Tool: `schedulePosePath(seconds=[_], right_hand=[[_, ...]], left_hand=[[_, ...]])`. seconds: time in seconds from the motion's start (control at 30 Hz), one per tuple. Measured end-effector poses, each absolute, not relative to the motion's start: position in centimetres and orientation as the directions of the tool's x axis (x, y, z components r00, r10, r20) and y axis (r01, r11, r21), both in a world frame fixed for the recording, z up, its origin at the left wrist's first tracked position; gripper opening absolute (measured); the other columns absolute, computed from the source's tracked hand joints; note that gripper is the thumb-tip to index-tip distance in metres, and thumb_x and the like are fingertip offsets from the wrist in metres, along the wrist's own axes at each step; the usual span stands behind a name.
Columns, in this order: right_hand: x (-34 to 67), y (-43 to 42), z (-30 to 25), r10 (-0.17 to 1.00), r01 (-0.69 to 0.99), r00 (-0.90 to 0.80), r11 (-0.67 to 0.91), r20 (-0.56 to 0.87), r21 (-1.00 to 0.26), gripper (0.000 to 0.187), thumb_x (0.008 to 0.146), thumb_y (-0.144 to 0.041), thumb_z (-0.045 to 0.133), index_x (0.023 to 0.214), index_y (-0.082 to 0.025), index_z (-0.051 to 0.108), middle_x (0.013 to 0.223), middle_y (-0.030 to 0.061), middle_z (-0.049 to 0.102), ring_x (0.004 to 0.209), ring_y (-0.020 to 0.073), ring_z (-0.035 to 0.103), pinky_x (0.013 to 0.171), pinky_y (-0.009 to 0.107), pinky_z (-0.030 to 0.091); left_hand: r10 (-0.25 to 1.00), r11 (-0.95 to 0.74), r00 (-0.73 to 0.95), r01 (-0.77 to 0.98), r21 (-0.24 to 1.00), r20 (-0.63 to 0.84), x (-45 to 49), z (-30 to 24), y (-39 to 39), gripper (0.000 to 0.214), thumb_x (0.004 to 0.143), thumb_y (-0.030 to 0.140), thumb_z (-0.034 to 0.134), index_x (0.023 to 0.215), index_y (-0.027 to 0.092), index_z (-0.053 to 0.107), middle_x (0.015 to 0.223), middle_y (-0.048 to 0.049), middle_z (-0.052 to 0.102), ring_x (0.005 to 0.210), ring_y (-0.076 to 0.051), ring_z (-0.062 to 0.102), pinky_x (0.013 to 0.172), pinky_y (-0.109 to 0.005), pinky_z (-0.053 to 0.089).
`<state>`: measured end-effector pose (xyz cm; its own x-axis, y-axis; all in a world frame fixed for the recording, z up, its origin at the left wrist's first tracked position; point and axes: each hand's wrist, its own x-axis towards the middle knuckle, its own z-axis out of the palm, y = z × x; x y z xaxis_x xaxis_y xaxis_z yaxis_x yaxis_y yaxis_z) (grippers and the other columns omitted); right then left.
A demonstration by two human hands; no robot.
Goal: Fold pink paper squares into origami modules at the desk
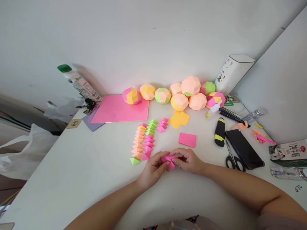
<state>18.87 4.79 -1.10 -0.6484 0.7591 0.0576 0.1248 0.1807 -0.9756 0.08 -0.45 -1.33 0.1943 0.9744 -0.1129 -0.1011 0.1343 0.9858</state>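
Observation:
A partly folded piece of pink paper (169,158) is held just above the table between both hands. My left hand (155,166) pinches its left side with thumb and fingers. On the other side, my right hand (187,160) grips its right part, thumb toward me. Close beyond my right hand lies a small stack of pink paper (187,140). Left of my hands, rows of folded paper units (137,143) in peach, green and pink overlap one another, with a shorter pink row (163,124) beside them. Yellow paper squares (179,119) lie farther back.
Several faceted paper balls (190,86) line the wall, some on a pink sheet (117,110). To the right are scissors (233,159), a phone (245,149), a black-and-yellow cutter (219,132), and a glue bottle (213,109). A green-capped bottle (79,82) leans at the back left.

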Motion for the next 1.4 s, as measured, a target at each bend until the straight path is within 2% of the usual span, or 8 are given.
schedulePosePath(seconds=[0.23, 0.47, 0.6, 0.73, 0.9, 1.0, 1.13, 1.4], right_hand=[[18.73, 4.64, -1.01, 0.758, 0.137, -0.645, 0.239, 0.096, -0.961, 0.025, 0.089, -0.032, 0.053, 0.105, -0.013, 0.058, 0.073, 0.0049, 0.067, 0.054, 0.0099, 0.056, 0.052, 0.021, 0.047], [18.72, 4.27, -1.01, 0.744, 0.192, -0.634, 0.417, 0.212, -0.888, 0.019, 0.088, -0.023, 0.047, 0.1, -0.014, 0.06, 0.072, 0.0041, 0.066, 0.049, 0.0083, 0.052, 0.047, 0.019, 0.042], [18.6, 4.18, -0.94, 0.695, 0.173, -0.667, 0.493, 0.267, -0.853, 0.021, 0.086, -0.024, 0.054, 0.104, -0.014, 0.059, 0.074, 0.0046, 0.068, 0.049, 0.0082, 0.052, 0.046, 0.018, 0.042], [18.33, 4.23, -1.13, 0.679, 0.192, -0.646, 0.586, 0.348, -0.788, 0.015, 0.087, -0.024, 0.054, 0.098, -0.016, 0.062, 0.07, 0.0037, 0.068, 0.05, 0.0092, 0.052, 0.05, 0.02, 0.043], [18.37, 4.36, -1.09, 0.693, 0.204, -0.646, 0.561, 0.321, -0.802, 0.018, 0.089, -0.02, 0.047, 0.089, -0.017, 0.065, 0.07, 0.0036, 0.07, 0.053, 0.0105, 0.056, 0.05, 0.02, 0.043], [18.45, 4.37, -1.1, 0.7, 0.221, -0.638, 0.565, 0.32, -0.795, 0.018, 0.088, -0.022, 0.049, 0.084, -0.017, 0.066, 0.063, 0.0022, 0.066, 0.048, 0.0096, 0.052, 0.047, 0.02, 0.041], [18.49, 4.39, -1.25, 0.72, 0.228, -0.635, 0.522, 0.28, -0.822, 0.018, 0.088, -0.024, 0.05, 0.084, -0.016, 0.066, 0.065, 0.0032, 0.067, 0.051, 0.01, 0.054, 0.048, 0.02, 0.042], [18.57, 4.58, -1.07, 0.721, 0.177, -0.654, 0.442, 0.231, -0.879, 0.018, 0.09, -0.027, 0.052, 0.084, -0.015, 0.064, 0.062, 0.0026, 0.065, 0.049, 0.0094, 0.055, 0.047, 0.019, 0.043]], left_hand=[[0.978, 0.129, 0.174, -0.094, 0.987, -0.111, 0.06, -1.64, -0.49, 0.035, 0.081, 0.038, 0.064, 0.109, 0.018, 0.059, 0.077, -0.0032, 0.065, 0.062, -0.014, 0.063, 0.056, -0.026, 0.052], [0.98, 0.168, 0.125, -0.117, 0.979, -0.153, 0.26, -1.48, -0.45, 0.039, 0.077, 0.041, 0.069, 0.106, 0.017, 0.059, 0.072, -0.0031, 0.069, 0.064, -0.016, 0.065, 0.055, -0.026, 0.051], [0.977, 0.202, 0.098, -0.119, 0.972, -0.191, 0.39, -1.23, -0.47, 0.037, 0.074, 0.042, 0.07, 0.098, 0.017, 0.058, 0.067, -0.0003, 0.067, 0.06, -0.015, 0.065, 0.056, -0.027, 0.053], [0.981, 0.161, 0.121, -0.065, 0.985, -0.152, 0.47, -1.14, -0.52, 0.028, 0.079, 0.04, 0.065, 0.093, 0.018, 0.056, 0.066, 0.0014, 0.062, 0.057, -0.013, 0.063, 0.056, -0.027, 0.054], [0.993, -0.008, 0.12, 0.039, 0.999, 0.003, 0.45, -1.18, -0.5, 0.017, 0.085, 0.035, 0.059, 0.088, 0.018, 0.057, 0.103, -0.007, 0.053, 0.059, -0.01, 0.062, 0.05, -0.025, 0.053], [0.989, -0.057, 0.141, 0.069, 0.996, 0.046, 0.34, -1.35, -0.49, 0.014, 0.086, 0.032, 0.058, 0.085, 0.017, 0.059, 0.095, -0.0052, 0.053, 0.054, -0.008, 0.059, 0.042, -0.021, 0.048], [0.985, -0.081, 0.154, 0.056, 0.995, 0.071, 0.19, -1.55, -0.49, 0.015, 0.087, 0.029, 0.057, 0.079, 0.016, 0.059, 0.079, -0.0017, 0.054, 0.048, -0.007, 0.054, 0.042, -0.021, 0.045], [0.988, -0.034, 0.147, -0.044, 0.998, 0.04, 0.21, -1.0, -0.46, 0.014, 0.085, 0.026, 0.061, 0.076, 0.015, 0.062, 0.079, -0.0025, 0.057, 0.049, -0.007, 0.056, 0.045, -0.021, 0.045]])
